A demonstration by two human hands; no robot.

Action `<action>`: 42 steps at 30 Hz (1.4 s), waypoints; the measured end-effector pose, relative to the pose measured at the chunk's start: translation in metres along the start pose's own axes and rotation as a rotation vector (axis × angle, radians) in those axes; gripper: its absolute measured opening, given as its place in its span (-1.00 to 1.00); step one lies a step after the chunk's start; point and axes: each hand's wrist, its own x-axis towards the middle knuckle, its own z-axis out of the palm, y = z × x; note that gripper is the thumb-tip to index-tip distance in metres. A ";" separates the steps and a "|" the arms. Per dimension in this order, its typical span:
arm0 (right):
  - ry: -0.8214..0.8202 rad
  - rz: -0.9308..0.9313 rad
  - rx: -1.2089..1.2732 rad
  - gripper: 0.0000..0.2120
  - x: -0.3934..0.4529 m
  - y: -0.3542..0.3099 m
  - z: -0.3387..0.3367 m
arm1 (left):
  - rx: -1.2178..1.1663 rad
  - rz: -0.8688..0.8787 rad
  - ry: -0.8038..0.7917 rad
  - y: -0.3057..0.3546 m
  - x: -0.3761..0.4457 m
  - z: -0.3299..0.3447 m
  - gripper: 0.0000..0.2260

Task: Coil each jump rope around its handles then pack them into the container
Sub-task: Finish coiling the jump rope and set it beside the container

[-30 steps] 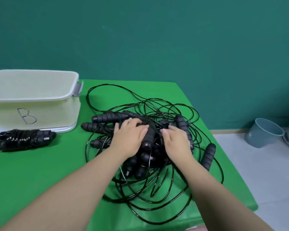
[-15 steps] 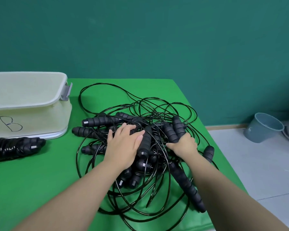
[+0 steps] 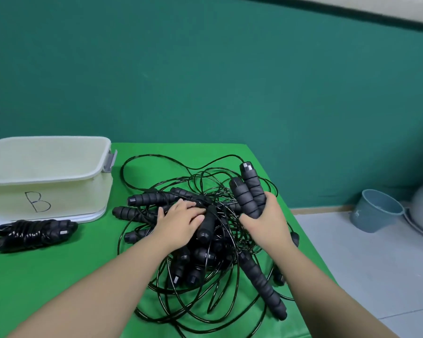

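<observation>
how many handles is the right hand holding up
2. The right hand grips two handles side by side, raised above the tangled pile, ends pointing up and away. More handles stay in the pile, some likely hidden.

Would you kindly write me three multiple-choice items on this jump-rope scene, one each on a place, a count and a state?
1. Where does the coiled rope lie?
A. in the container
B. on the table in front of the container
C. on the floor

2. How many handles does the right hand hold?
A. none
B. two
C. four

3. What is the left hand doing?
A. resting on the pile
B. lifting the container
C. hanging off the table

Key: 1 B, the bundle sits on the green table just before the container. 2 B, a pair of handles stands up out of its grip. 3 A, it lies atop the tangled pile.
</observation>
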 end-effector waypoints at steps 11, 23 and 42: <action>-0.139 -0.387 -0.068 -0.55 -0.050 -0.051 -0.015 | -0.173 0.172 0.402 0.028 -0.011 -0.124 -0.94; -0.026 -0.151 -0.265 -0.64 -0.081 -0.064 -0.019 | -0.207 0.160 0.833 0.050 -0.109 -0.208 -0.81; -0.025 0.180 0.153 -0.45 -0.153 -0.068 -0.038 | -0.145 0.058 0.738 0.064 -0.241 -0.240 -0.72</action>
